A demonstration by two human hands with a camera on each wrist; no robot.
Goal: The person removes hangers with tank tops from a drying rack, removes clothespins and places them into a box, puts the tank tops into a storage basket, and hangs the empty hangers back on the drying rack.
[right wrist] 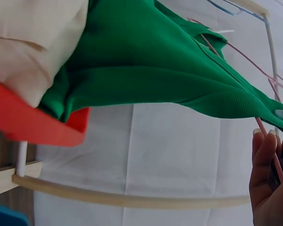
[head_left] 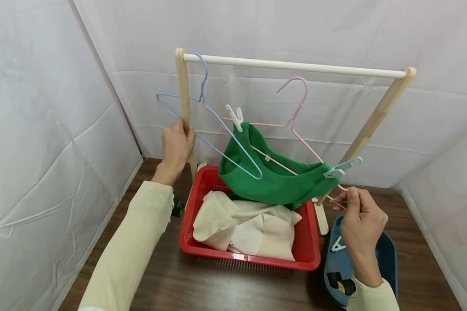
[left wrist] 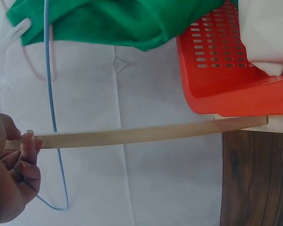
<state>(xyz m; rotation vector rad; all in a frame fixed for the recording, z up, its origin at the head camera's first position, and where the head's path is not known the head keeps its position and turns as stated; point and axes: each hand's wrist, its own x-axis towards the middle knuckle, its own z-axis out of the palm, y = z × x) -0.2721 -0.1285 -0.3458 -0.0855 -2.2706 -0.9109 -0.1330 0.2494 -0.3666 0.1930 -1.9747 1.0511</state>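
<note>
Head view | left hand (head_left: 175, 147) gripping wooden left post (head_left: 183, 86), probably steadying it | right hand (head_left: 363, 220) pinching pink hanger's (head_left: 293, 122) right end, seemingly supporting it | green garment (head_left: 280, 185) hanging there by clips (head_left: 350, 164), over red basket's (head_left: 264, 261) far side

White sheets (head_left: 50, 108) are walling the left, rear and right of the frame, so this is looking like a small draped booth. A wood-grain surface (head_left: 159, 268) is filling the lower part. A rack (head_left: 295, 65) at centre, a green garment (head_left: 272, 185) pegged on a hanger (head_left: 306, 90), a basket (head_left: 257, 260) of cloth (head_left: 214, 233) and a tub (head_left: 387, 255) at lower right are suggesting a laundry corner.
</note>
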